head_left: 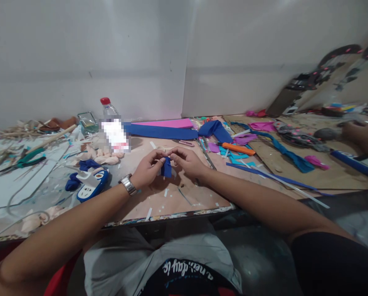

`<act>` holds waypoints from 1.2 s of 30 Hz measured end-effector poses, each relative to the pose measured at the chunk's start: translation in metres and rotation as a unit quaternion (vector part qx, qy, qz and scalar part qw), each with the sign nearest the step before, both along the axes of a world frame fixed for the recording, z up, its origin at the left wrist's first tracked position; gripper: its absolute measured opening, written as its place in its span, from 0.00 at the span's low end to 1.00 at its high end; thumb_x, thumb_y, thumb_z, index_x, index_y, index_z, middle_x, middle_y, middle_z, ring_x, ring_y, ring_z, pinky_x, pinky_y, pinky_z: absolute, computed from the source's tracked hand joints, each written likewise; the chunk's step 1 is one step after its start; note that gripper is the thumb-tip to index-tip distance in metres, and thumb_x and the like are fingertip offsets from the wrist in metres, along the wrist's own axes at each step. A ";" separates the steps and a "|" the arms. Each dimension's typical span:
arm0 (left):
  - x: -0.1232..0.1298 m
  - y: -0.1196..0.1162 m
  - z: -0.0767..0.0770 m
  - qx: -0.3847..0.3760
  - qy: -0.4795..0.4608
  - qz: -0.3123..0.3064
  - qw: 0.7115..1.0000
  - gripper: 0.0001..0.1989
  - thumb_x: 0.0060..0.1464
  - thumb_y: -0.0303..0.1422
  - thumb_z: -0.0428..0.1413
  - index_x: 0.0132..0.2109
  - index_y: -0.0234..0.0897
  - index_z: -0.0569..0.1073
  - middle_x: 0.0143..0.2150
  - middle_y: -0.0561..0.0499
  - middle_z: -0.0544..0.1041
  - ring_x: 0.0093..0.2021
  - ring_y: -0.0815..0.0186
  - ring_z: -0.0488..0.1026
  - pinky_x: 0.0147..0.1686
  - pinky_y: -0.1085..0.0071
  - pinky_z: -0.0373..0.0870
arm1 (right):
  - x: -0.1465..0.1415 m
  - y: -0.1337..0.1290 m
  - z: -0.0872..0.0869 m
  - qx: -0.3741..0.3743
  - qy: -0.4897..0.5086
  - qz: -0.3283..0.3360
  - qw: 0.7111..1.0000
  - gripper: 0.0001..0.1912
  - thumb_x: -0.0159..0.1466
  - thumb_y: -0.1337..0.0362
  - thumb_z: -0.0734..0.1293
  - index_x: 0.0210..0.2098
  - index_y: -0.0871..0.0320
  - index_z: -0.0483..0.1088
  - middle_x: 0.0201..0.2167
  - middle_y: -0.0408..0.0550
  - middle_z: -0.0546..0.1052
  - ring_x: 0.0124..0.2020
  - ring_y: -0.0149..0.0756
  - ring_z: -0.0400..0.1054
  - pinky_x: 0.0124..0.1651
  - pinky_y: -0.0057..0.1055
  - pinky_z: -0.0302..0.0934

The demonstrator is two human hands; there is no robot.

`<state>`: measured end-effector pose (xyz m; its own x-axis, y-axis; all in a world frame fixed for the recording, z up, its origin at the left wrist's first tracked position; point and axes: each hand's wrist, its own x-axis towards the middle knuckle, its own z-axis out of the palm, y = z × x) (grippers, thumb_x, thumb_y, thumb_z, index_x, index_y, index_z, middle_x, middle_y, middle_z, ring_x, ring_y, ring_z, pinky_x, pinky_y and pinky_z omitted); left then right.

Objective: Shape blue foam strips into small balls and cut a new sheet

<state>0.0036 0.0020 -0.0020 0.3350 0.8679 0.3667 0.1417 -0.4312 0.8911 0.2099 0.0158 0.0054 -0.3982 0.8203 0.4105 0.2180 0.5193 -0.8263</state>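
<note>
A small piece of dark blue crepe paper (pixel 167 167) hangs between my two hands above the board in front of me. My left hand (pixel 149 167), with a metal watch on its wrist, pinches the piece's upper left side between thumb and fingers. At its upper right, my right hand (pixel 186 162) pinches too; the fingertips of both hands nearly meet there. Behind them lies a long folded blue crepe paper strip (pixel 162 132), with a pink strip (pixel 171 123) beyond it. The exact grip of the right fingers is partly hidden.
A white and blue power strip (pixel 94 186) and peach-coloured paper bits lie left. Green-handled pliers (pixel 32 158) rest farther left, beside a red-capped bottle (pixel 109 109). An orange utility knife (pixel 237 149) lies among paper scraps at right. Another person's hand (pixel 359 137) is at far right.
</note>
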 end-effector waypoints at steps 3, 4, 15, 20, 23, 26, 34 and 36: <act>0.000 0.000 0.001 -0.004 -0.001 0.015 1.000 0.12 0.64 0.41 0.55 0.46 0.37 0.73 0.45 0.47 0.77 0.43 0.63 0.74 0.46 0.65 0.72 | 0.002 -0.002 0.003 0.066 -0.011 -0.006 0.998 0.22 0.65 0.46 0.71 0.45 0.58 0.73 0.38 0.47 0.76 0.32 0.33 0.68 0.38 0.31 0.63; 0.000 0.000 0.001 -0.007 -0.003 0.017 1.000 0.12 0.65 0.41 0.55 0.46 0.37 0.73 0.45 0.47 0.77 0.43 0.63 0.74 0.46 0.65 0.72 | 0.003 -0.003 0.004 0.092 -0.021 -0.005 0.995 0.22 0.63 0.46 0.73 0.44 0.58 0.73 0.38 0.47 0.75 0.32 0.33 0.68 0.38 0.31 0.63; 0.000 0.001 -0.003 -0.007 -0.007 0.025 1.000 0.10 0.62 0.39 0.57 0.46 0.38 0.74 0.45 0.48 0.77 0.42 0.64 0.73 0.43 0.67 0.71 | 0.000 -0.003 0.002 0.177 -0.055 -0.013 0.983 0.10 0.66 0.56 0.72 0.40 0.56 0.75 0.35 0.46 0.77 0.33 0.34 0.69 0.39 0.33 0.64; 0.000 0.000 -0.002 -0.014 -0.008 0.025 1.000 0.11 0.62 0.40 0.58 0.46 0.37 0.74 0.43 0.48 0.77 0.41 0.64 0.73 0.42 0.68 0.71 | -0.001 -0.004 0.003 0.185 -0.059 -0.018 0.981 0.07 0.66 0.59 0.72 0.40 0.56 0.76 0.35 0.46 0.78 0.33 0.34 0.69 0.38 0.33 0.64; 0.000 0.000 -0.002 -0.002 0.000 0.017 1.000 0.12 0.64 0.41 0.57 0.47 0.37 0.74 0.45 0.48 0.76 0.42 0.64 0.73 0.43 0.68 0.71 | 0.000 -0.005 0.003 0.185 -0.053 -0.019 0.981 0.06 0.67 0.60 0.71 0.39 0.56 0.77 0.34 0.47 0.78 0.34 0.35 0.70 0.38 0.33 0.65; -0.001 0.000 -0.003 0.013 0.001 0.010 1.000 0.11 0.65 0.41 0.56 0.46 0.38 0.73 0.45 0.48 0.76 0.43 0.64 0.74 0.43 0.67 0.70 | 0.000 -0.004 0.003 0.193 -0.048 -0.015 0.980 0.06 0.67 0.60 0.71 0.38 0.56 0.77 0.34 0.47 0.78 0.34 0.35 0.71 0.38 0.32 0.65; 0.000 0.001 -0.005 0.019 0.002 0.010 1.000 0.10 0.65 0.39 0.56 0.46 0.37 0.73 0.45 0.48 0.76 0.44 0.64 0.74 0.45 0.67 0.71 | 0.000 -0.004 0.005 0.185 -0.058 -0.020 0.981 0.07 0.68 0.60 0.69 0.36 0.57 0.75 0.33 0.46 0.77 0.34 0.35 0.69 0.39 0.33 0.63; 0.001 0.001 -0.005 0.020 0.001 0.014 1.000 0.10 0.65 0.39 0.56 0.46 0.37 0.73 0.45 0.48 0.76 0.44 0.64 0.74 0.45 0.67 0.71 | -0.001 -0.005 0.006 0.180 -0.058 -0.024 0.982 0.07 0.68 0.61 0.68 0.35 0.57 0.74 0.33 0.46 0.77 0.35 0.35 0.70 0.39 0.33 0.63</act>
<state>0.0041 0.0026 -0.0070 0.3121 0.8616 0.4003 0.1559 -0.4621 0.8730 0.2089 0.0105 0.0112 -0.4233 0.6495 0.6316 0.3314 0.7599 -0.5592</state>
